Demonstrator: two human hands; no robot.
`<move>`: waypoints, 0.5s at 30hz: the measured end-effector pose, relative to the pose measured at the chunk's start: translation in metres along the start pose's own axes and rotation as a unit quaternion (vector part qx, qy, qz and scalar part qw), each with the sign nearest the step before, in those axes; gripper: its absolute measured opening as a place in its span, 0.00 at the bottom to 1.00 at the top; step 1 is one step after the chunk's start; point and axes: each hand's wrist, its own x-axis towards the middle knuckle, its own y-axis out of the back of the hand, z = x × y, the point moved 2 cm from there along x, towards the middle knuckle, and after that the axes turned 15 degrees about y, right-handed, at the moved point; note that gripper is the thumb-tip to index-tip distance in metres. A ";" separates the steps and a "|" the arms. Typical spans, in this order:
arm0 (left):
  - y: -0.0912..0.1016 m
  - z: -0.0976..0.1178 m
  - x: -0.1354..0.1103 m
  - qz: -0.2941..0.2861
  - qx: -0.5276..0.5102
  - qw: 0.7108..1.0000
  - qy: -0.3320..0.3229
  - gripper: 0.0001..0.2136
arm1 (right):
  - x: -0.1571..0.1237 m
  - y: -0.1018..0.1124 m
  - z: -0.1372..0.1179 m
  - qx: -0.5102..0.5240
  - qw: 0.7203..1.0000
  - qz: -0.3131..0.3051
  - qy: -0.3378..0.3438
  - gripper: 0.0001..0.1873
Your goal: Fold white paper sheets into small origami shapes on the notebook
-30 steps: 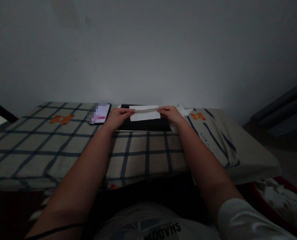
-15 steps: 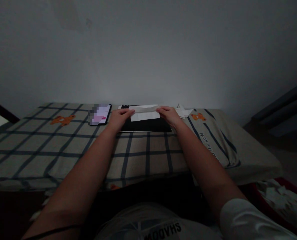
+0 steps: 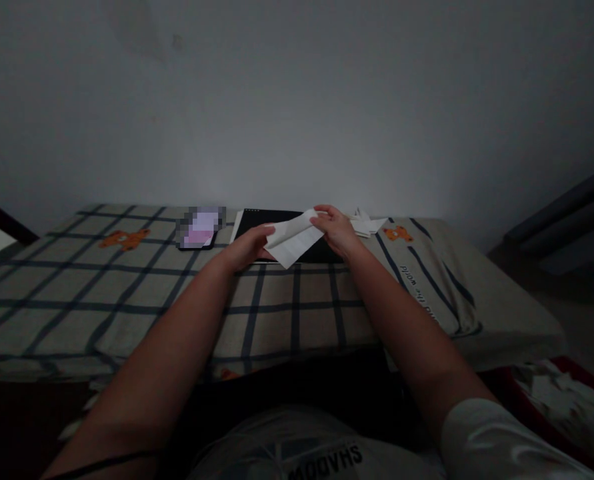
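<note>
A white sheet of paper [image 3: 295, 241] with a fold along its upper part is held tilted between my hands. My left hand [image 3: 249, 248] pinches its left end. At the upper right end, the fingers of my right hand [image 3: 334, 228] are closed on the paper. Beneath it lies a black notebook or folder [image 3: 257, 219] with small holes at its upper left and pale pages showing at its left edge. Folded white paper pieces [image 3: 369, 222] lie just beyond my right hand.
A phone [image 3: 199, 230] with a lit, partly blurred screen lies to the left on the checked cloth [image 3: 147, 293]. A grey wall [image 3: 297, 107] rises behind. Low on the right, a red container [image 3: 571, 367] holds many white paper scraps.
The paper has turned from level to slanted, its left end lower and nearer me. My left hand has moved down a little, and my right hand's fingers have shifted on the paper.
</note>
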 end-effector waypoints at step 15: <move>-0.007 -0.008 0.005 0.112 0.131 0.985 -0.005 0.15 | -0.010 -0.018 -0.001 -0.050 0.993 -0.103 0.006 0.21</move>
